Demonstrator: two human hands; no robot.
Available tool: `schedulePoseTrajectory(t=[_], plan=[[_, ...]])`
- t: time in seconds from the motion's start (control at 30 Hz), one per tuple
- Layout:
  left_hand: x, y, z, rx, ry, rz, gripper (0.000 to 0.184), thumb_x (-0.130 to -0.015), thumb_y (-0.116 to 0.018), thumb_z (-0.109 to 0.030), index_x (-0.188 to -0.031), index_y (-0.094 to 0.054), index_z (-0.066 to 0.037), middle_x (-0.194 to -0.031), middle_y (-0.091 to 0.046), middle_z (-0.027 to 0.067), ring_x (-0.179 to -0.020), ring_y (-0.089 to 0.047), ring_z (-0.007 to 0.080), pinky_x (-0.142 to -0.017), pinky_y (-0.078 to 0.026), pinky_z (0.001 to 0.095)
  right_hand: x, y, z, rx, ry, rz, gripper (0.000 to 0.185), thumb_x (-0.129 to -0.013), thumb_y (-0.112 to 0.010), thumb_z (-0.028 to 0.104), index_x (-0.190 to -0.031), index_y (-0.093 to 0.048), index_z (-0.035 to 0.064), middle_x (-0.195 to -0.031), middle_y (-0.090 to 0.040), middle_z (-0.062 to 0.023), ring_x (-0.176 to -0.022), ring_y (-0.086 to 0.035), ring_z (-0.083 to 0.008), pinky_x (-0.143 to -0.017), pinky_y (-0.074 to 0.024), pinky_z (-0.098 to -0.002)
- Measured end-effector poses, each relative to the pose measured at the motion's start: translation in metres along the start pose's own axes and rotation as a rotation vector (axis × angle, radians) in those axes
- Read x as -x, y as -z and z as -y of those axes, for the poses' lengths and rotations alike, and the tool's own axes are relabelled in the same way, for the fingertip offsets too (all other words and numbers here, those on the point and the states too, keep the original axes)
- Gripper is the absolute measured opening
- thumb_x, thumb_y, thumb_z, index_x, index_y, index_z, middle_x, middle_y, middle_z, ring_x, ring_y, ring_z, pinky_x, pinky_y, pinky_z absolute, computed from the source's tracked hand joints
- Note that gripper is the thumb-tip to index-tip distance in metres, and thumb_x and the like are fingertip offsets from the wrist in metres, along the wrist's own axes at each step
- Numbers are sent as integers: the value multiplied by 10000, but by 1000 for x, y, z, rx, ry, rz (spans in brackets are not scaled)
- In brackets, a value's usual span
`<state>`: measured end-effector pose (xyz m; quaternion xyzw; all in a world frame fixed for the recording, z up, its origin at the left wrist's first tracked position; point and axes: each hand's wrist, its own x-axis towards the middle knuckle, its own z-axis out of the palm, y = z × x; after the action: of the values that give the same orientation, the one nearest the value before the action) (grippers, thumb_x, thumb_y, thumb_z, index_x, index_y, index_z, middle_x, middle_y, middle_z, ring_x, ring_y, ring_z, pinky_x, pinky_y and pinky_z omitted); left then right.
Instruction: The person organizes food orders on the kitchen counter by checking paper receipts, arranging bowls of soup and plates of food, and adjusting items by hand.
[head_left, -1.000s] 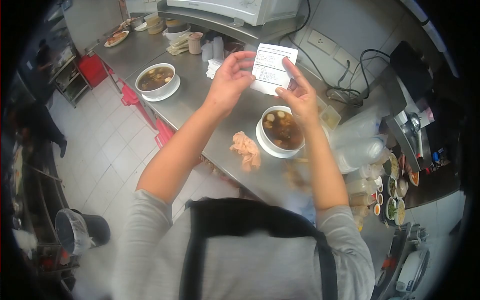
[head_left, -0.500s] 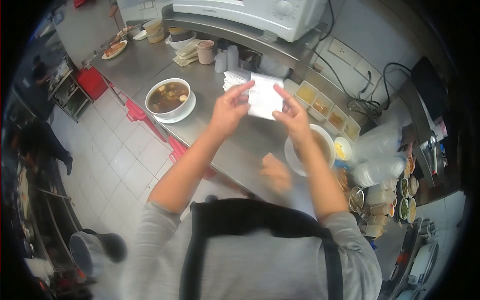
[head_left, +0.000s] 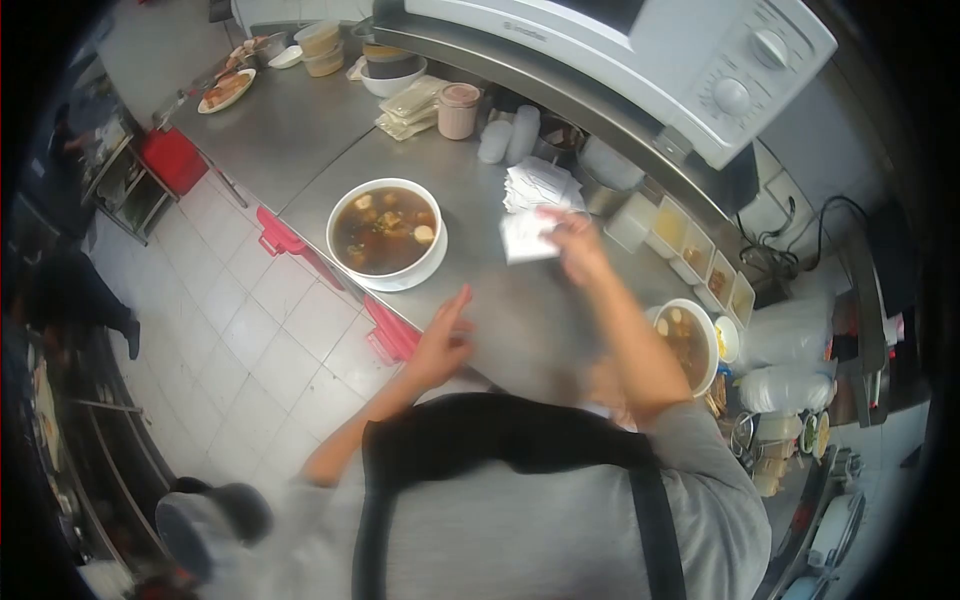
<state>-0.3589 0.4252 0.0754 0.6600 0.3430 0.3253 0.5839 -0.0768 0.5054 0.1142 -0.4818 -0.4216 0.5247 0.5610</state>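
Note:
My right hand (head_left: pixel 577 249) pinches a white paper slip (head_left: pixel 526 238) by its right edge. The slip is in front of a stack of white papers (head_left: pixel 541 187), overlapping it in the view; whether the two touch I cannot tell. My left hand (head_left: pixel 441 343) is empty, its fingers stretched out and apart over the counter's front edge. Beyond it, a white bowl (head_left: pixel 331 228) of dark broth with pale pieces stands on a white plate (head_left: pixel 432 271). A second soup bowl (head_left: pixel 714 362) is to the right of my right forearm, which partly covers it.
A microwave-like white appliance (head_left: pixel 735 95) is on a shelf above the counter (head_left: pixel 300 150). Seasoning containers (head_left: pixel 695 250) line the back right. A pink jar (head_left: pixel 459 112) and clear cups stand behind. Another person's blurred hand (head_left: pixel 605 385) is beside my right forearm.
My left hand has let go of the slip and moved down toward me. My right hand alone holds it, lower and nearer the paper stack. The view has shifted.

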Motion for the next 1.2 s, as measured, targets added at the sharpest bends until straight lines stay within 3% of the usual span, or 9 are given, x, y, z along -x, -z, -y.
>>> schedulePoseTrajectory(t=[0.17, 0.23, 0.37, 0.57, 0.73, 0.8, 0.9, 1.0, 1.2], plan=[[33, 41, 0, 214, 137, -86, 776, -792, -545, 70, -1446, -173, -120, -1352, -384, 166, -1020, -549, 220, -820, -503, 315, -94, -2, 44, 122, 412, -412, 431, -727, -677, 46, -1146, -573, 40, -1015, -632, -105, -872, -619, -215, -766, -499, -339], [47, 63, 35, 193, 20, -265, 738, -795, -550, 64, -1429, -200, -78, -1319, -408, 170, -1034, -555, 225, -845, -494, 331, -125, 18, 10, 1081, 256, -636, 472, -728, -697, 208, -1165, -571, 81, -1055, -628, -113, -930, -611, -287, -789, -488, -393], [50, 132, 50, 145, -21, -656, 631, -845, -547, -86, -1411, -268, -97, -1301, -420, 151, -995, -543, 204, -768, -489, 300, -158, 56, -92, 1030, 211, -411, 566, -657, -751, 290, -1169, -571, 131, -1258, -510, -98, -1231, -411, -275, -1038, -320, -358], [-42, 224, 71, 127, 49, -456, 565, -934, -418, -453, -1364, -359, -91, -1306, -461, 77, -1125, -476, 214, -946, -370, 401, -111, 24, -31, 1127, 77, -522, 1038, -593, -763, 464, -1384, -280, -1, -1273, -424, -287, -1253, -340, -428, -1021, -340, -421], [-83, 257, 83, 392, 295, -150, 650, -917, -364, -560, -1381, -327, -106, -1376, -403, 95, -1260, -382, 263, -988, -333, 453, 72, -6, 151, 882, 75, 655, 551, -796, -681, 316, -1244, -514, 43, -1189, -571, -132, -1010, -591, -221, -897, -445, -340], [-87, 267, 96, 447, 263, -89, 631, -922, -367, -542, -1382, -320, -112, -1380, -391, 103, -1268, -368, 274, -986, -354, 481, 122, -6, 228, 706, 89, 660, 440, -819, -667, 226, -1211, -546, 66, -1095, -624, -71, -908, -617, -156, -850, -466, -295], [-85, 263, 92, 511, 229, -152, 596, -926, -384, -518, -1383, -321, -139, -1357, -409, 102, -1242, -397, 283, -931, -423, 484, 155, 21, 337, 650, 532, -82, 183, -812, -641, 134, -979, -637, 60, -981, -641, -38, -942, -597, -165, -846, -474, -317], [-96, 284, 127, 414, 175, -148, 560, -916, -431, -498, -1364, -359, -170, -1317, -435, 83, -1167, -466, 270, -827, -500, 447, 147, 71, 444, 1482, 1538, -933, 239, -759, -543, -7, -964, -644, 63, -1030, -602, -94, -971, -576, -262, -840, -475, -331], [-79, 244, 72, 504, 229, -170, 532, -899, -478, -482, -1350, -382, -217, -1281, -460, 67, -1101, -500, 252, -783, -515, 418, 133, 101, 515, 1989, 1522, -1079, 410, -762, -529, -37, -1151, -565, 88, -1151, -547, -97, -1084, -507, -288, -910, -436, -370]])
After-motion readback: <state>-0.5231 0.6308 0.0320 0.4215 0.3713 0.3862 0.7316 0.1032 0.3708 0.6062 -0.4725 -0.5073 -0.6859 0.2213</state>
